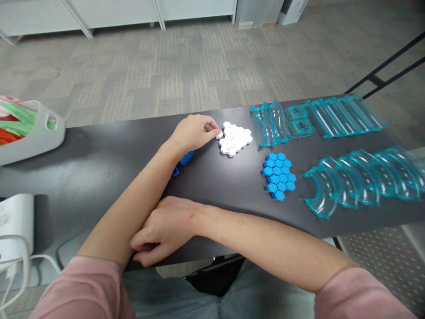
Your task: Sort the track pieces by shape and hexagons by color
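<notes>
Plainly, from the head view, we had our left hand (194,132) stretched over the dark table (109,164), its thumb and forefinger drawn together on a small white hexagonal piece (219,135), the other fingers bent in. That piece sat at the left edge of a white cluster (235,139) of like hexagons, packed side by side near the far edge of the table. Our right hand (172,228) lay close to the near edge, its fingers loosely curled against our left forearm (133,195); we could not tell whether anything was inside it. Some darker blue pieces (186,158) showed just beyond that forearm, partly hidden by it. To the right of and nearer than the white group, well apart from it, we saw a blue cluster (279,176) of hexagons. Farther right we had clear teal parts: wavy sections (271,124), two small teal plates (300,127) and a row of straight channels (348,116) along the far side, with overlapping curved channels (361,177) on the near side. At the table's left end stood a light basket (55,137) with colourful contents, and nearer us a white box (16,226) beside pale cables (25,266).
</notes>
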The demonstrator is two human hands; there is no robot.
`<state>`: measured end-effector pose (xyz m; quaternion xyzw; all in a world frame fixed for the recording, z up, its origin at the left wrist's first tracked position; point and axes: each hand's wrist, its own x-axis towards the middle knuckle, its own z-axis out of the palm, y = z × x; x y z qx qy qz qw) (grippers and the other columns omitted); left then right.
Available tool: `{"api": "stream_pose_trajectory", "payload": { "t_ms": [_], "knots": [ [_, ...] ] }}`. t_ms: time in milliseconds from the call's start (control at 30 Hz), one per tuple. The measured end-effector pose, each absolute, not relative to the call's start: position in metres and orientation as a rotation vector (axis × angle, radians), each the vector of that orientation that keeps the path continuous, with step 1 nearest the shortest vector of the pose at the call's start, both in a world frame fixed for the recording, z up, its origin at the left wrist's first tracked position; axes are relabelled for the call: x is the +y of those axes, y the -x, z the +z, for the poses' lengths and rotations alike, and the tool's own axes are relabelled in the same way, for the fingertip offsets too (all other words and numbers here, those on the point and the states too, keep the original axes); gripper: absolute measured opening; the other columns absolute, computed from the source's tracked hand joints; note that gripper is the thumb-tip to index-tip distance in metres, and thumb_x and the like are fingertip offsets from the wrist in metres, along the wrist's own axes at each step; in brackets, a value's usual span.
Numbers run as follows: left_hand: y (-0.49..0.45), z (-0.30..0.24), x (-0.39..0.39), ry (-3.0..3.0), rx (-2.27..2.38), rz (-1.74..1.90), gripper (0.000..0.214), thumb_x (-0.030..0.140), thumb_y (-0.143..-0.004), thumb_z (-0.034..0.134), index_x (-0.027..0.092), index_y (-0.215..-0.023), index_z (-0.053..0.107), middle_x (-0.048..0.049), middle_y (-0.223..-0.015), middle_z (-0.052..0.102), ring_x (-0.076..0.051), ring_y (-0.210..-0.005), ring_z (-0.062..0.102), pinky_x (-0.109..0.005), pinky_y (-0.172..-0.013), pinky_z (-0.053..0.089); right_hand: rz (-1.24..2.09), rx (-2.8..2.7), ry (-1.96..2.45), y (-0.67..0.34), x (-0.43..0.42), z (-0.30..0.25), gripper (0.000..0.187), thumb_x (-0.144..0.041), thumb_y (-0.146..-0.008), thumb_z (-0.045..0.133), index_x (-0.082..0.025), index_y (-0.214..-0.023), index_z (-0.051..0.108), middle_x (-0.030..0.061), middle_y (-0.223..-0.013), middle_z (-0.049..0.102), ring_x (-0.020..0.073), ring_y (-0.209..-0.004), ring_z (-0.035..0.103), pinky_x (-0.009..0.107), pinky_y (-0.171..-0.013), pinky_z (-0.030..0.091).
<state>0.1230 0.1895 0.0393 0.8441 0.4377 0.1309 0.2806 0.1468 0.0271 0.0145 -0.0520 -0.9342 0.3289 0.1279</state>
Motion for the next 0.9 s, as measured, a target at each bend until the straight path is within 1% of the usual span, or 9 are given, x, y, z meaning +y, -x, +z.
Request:
{"api": "stream_pose_trajectory", "payload": {
  "t_ms": [100, 300, 500, 667, 900],
  "knots": [
    [-0.1267, 0.0377, 0.1882, -2.257, 1.172, 0.357, 0.017, 0.033, -0.103, 0.083, 0.026, -0.112, 0.094, -0.0075, -0.107, 0.092, -0.025, -0.099, 0.084, -0.038, -0.095, 0.063, 0.966, -2.722, 0.164, -0.1462, 0.0256, 0.0142, 0.033, -0.038, -0.124, 0.056, -0.029, -0.093, 0.063, -0.0046, -0.107, 0.092, 0.0151, -0.097, 0.085, 0.035, -0.065, 0.048],
    [-0.1276, 0.0368, 0.187, -2.249, 1.159, 0.382, 0.016, 0.036, -0.101, 0.084, 0.026, -0.11, 0.094, -0.0069, -0.105, 0.092, -0.025, -0.1, 0.083, -0.038, -0.096, 0.063, 0.966, -2.685, 0.169, -0.1448, 0.0247, 0.008, 0.033, -0.038, -0.122, 0.054, -0.03, -0.091, 0.064, -0.0064, -0.1, 0.089, 0.0147, -0.09, 0.082, 0.034, -0.063, 0.047],
    [-0.1271, 0.0367, 0.1863, -2.256, 1.145, 0.386, 0.017, 0.038, -0.101, 0.083, 0.026, -0.108, 0.093, -0.0067, -0.103, 0.091, -0.025, -0.101, 0.083, -0.038, -0.096, 0.063, 0.963, -2.67, 0.178, -0.1437, 0.0245, 0.006, 0.034, -0.039, -0.122, 0.056, -0.03, -0.089, 0.059, -0.0075, -0.098, 0.088, 0.0143, -0.088, 0.08, 0.033, -0.062, 0.045],
    [-0.1265, 0.0376, 0.1861, -2.247, 1.138, 0.375, 0.018, 0.039, -0.101, 0.082, 0.026, -0.107, 0.093, -0.0075, -0.103, 0.091, -0.026, -0.101, 0.083, -0.04, -0.096, 0.063, 1.0, -2.658, 0.159, -0.145, 0.0256, 0.0062, 0.034, -0.04, -0.121, 0.051, -0.03, -0.089, 0.055, -0.0056, -0.097, 0.088, 0.0164, -0.088, 0.08, 0.034, -0.063, 0.045],
    [-0.1282, 0.0355, 0.1864, -2.243, 1.144, 0.378, 0.019, 0.04, -0.102, 0.082, 0.026, -0.108, 0.093, -0.0079, -0.103, 0.09, -0.027, -0.104, 0.083, -0.04, -0.099, 0.064, 1.004, -2.674, 0.147, -0.1441, 0.0261, 0.0051, 0.032, -0.039, -0.121, 0.049, -0.03, -0.091, 0.057, -0.0042, -0.101, 0.089, 0.0175, -0.093, 0.082, 0.035, -0.065, 0.046]
  ]
}}
